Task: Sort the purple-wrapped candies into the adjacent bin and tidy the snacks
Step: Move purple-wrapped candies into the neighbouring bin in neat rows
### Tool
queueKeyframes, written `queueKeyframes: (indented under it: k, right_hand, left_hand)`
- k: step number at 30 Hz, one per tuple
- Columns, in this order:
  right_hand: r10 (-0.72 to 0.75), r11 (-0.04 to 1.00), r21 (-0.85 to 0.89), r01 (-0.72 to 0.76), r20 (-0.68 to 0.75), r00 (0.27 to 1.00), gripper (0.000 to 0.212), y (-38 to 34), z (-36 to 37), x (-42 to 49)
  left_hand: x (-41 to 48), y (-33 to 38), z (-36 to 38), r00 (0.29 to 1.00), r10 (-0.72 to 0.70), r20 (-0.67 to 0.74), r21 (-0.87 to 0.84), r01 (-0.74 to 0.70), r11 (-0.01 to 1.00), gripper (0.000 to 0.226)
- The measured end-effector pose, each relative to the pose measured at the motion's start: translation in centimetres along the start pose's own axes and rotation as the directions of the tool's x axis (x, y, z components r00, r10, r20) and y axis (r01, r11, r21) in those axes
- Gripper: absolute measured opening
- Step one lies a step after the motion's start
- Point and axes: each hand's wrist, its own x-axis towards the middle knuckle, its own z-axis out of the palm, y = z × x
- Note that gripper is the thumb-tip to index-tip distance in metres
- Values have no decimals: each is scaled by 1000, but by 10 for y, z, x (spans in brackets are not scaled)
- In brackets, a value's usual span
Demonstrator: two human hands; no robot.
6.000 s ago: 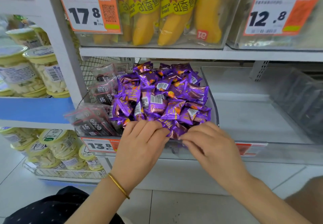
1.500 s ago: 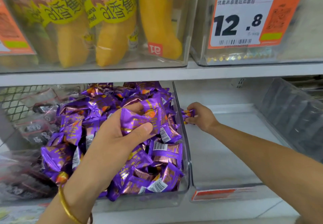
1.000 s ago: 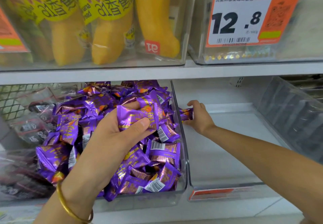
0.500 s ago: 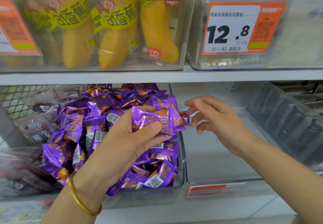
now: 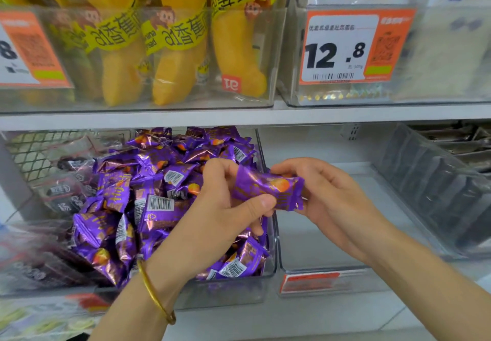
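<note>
A heap of purple-wrapped candies [image 5: 164,202] fills a clear bin [image 5: 233,291] on the lower shelf. My left hand [image 5: 220,215] holds a small bunch of purple candies [image 5: 268,189] above the bin's right wall, thumb pressed on the wrappers. My right hand [image 5: 326,194] reaches in from the right and its curled fingers hold the bunch's right end. The adjacent clear bin [image 5: 318,269] to the right shows a bare floor near its front; its back is hidden behind my hands.
Dark red-wrapped snacks [image 5: 61,191] lie in the bin at the left. A clear bin of dark packs [image 5: 435,189] stands tilted at the right. The upper shelf holds yellow banana-shaped snacks [image 5: 180,56] and orange price tags [image 5: 353,45].
My right hand came back from deep inside the adjacent bin and closed on the candies in my left hand. My left hand lifted its bunch rightward over the bin wall.
</note>
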Motion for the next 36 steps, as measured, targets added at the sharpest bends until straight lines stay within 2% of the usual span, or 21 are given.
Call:
queueKeyframes:
  k: [1, 3, 4, 6, 8, 11, 14, 17, 21, 24, 27, 32, 34, 36]
  right_hand:
    - [-1, 1000, 2, 1, 66, 998, 36, 0, -1, -1]
    - [-7, 996, -86, 16, 108, 994, 33, -1, -1, -3]
    - [-2, 991, -130, 13, 83, 997, 29, -2, -1, -2]
    - [15, 995, -99, -13, 20, 1000, 36, -4, -3, 1]
    - [30, 998, -57, -35, -92, 995, 30, -6, -18, 10]
    - [86, 949, -271, -165, -281, 956, 14, 3, -56, 33]
    - [183, 846, -430, -317, -324, 928, 17, 33, -79, 55]
    - [235, 740, -566, -363, -289, 928, 23, 67, -82, 71]
    - [224, 638, -697, -328, -239, 945, 24, 88, -85, 82]
    - [195, 631, -703, -328, -265, 944, 26, 95, -90, 84]
    - [112, 657, -697, -287, -286, 952, 29, 98, -89, 89]
    - [-12, 628, -740, -242, -320, 947, 41, 110, -85, 96]
    - [-50, 576, -778, -252, -340, 939, 40, 114, -85, 97]
    - [-36, 478, -835, -273, -329, 944, 33, 116, -88, 97]
  left_hand:
    - [2, -1, 1, 1000, 11, -24, -11, -11, 1000, 33]
    - [5, -6, 3, 999, 27, -39, -6, -27, 1000, 39]
    - [7, -7, 4, 999, 33, -32, 0, -33, 999, 40]
    - [9, -9, 4, 999, 40, -23, 28, -39, 999, 42]
    - [11, -10, -3, 995, 61, -73, 171, -48, 984, 41]
    - [16, -14, -19, 964, 208, -168, 495, -100, 863, 29]
    - [21, -25, -25, 941, 330, -72, 739, -172, 651, 29]
    - [26, -39, -22, 951, 306, 37, 847, -193, 495, 46]
    - [29, -41, -19, 959, 248, 138, 880, -234, 413, 59]
    - [31, -40, -19, 962, 238, 136, 877, -229, 422, 60]
    - [31, -34, -18, 969, 232, 86, 861, -189, 472, 60]
    - [28, -33, -21, 973, 227, 45, 824, -165, 542, 58]
    - [27, -33, -23, 977, 210, 40, 806, -156, 571, 55]
    - [26, -32, -25, 977, 208, 48, 800, -162, 577, 47]
